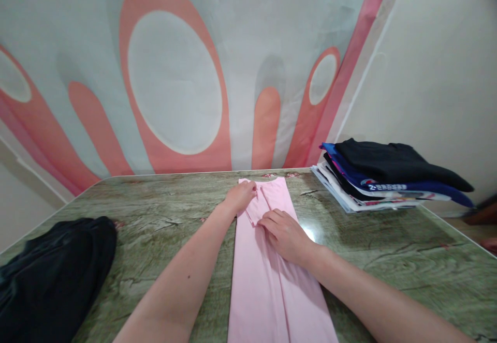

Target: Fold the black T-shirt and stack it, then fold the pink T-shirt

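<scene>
A pink shirt (256, 291) lies on the table, its sides folded inward into a long strip that points away from me. Near its far end, my left hand (241, 196) pinches the upper edge of the folded-over sleeve (254, 209). Lower down, the thumb and fingers of my right hand (285, 233) close on the sleeve's near corner, while the palm rests over the shirt's right side. Both hands touch the fabric, and the fingertips are partly hidden. The shirt's near end runs out of view at the bottom.
A stack of folded clothes (373, 169) stands at the table's back right, a black garment on top. Dark bundled cloth (62, 270) lies at the left. Behind the wood-patterned table (163, 213) hangs a grey and coral printed backdrop (240, 32).
</scene>
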The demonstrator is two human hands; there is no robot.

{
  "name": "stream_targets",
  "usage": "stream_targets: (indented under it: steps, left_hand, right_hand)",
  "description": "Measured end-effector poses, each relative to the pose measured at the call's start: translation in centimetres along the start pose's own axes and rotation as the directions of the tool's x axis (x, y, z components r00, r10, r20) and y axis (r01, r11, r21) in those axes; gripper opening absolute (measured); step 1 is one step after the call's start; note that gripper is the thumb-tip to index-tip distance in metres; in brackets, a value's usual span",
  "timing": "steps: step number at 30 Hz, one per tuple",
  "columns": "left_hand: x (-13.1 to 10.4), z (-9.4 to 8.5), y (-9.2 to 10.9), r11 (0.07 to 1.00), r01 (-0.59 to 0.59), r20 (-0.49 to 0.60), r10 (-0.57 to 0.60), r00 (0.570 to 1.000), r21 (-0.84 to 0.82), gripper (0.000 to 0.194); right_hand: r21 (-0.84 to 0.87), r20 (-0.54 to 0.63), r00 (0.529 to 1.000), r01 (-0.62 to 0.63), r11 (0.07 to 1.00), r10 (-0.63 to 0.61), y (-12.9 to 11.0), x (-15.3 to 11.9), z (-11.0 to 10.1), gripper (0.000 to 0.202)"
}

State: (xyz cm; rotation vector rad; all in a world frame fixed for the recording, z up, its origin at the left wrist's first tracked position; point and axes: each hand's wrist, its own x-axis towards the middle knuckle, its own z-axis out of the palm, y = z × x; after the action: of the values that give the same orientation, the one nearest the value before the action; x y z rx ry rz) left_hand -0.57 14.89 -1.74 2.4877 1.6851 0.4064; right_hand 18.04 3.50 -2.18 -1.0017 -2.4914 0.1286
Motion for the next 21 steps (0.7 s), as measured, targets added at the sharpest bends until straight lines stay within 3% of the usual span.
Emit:
stream_targets:
  steps: [7, 13, 21]
  left_hand:
    - [-0.2, 0.2, -0.3, 0.998, 0.058, -0.073, -0.058, 0.996, -0.005, 0.017]
    - [0.0, -0.2, -1.3, 0.999, 0.031, -0.157, -0.034, 0.987, -0.021, 0.025]
    - [0.9, 1.1, 0.1, 1.0, -0.009, -0.162, 0.005, 0.987, -0.025, 0.023]
  right_hand:
    - [0.009, -0.03, 0.999, 0.021, 1.0, -0.021, 0.0, -0.1, 0.1, 0.03]
    - [0.036, -0.049, 0.998, 0.052, 0.998, -0.05, 0.4, -0.4, 0.2, 0.032]
    - [0.026, -0.019, 0.999, 0.051, 0.998, -0.051, 0.3, -0.2, -0.1, 0.029]
